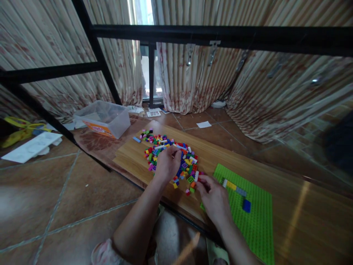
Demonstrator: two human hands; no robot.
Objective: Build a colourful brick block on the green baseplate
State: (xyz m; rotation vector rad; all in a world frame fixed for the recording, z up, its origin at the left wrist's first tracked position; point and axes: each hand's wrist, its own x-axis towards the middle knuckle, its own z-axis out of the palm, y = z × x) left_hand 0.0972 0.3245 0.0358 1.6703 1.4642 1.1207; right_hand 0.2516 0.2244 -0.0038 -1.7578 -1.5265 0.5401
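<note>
"Patterned curtains hang beyond the wooden table. Where are the bricks?"

"Heaped left of the green baseplate, partly under the left hand. Its thumb and fingertips sit close together; I cannot tell if they grip anything."

"And the right hand?"

"Nearer the baseplate, at the bricks' right edge, fingers curled beside a white brick whose long axis runs near to far. Whether they clamp anything, I can't tell."

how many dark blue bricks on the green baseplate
1: a dark blue plastic brick near the grey end of the white, yellow and grey brick row on the green studded plastic baseplate. The right forearm covers part, possibly hiding others.
</note>
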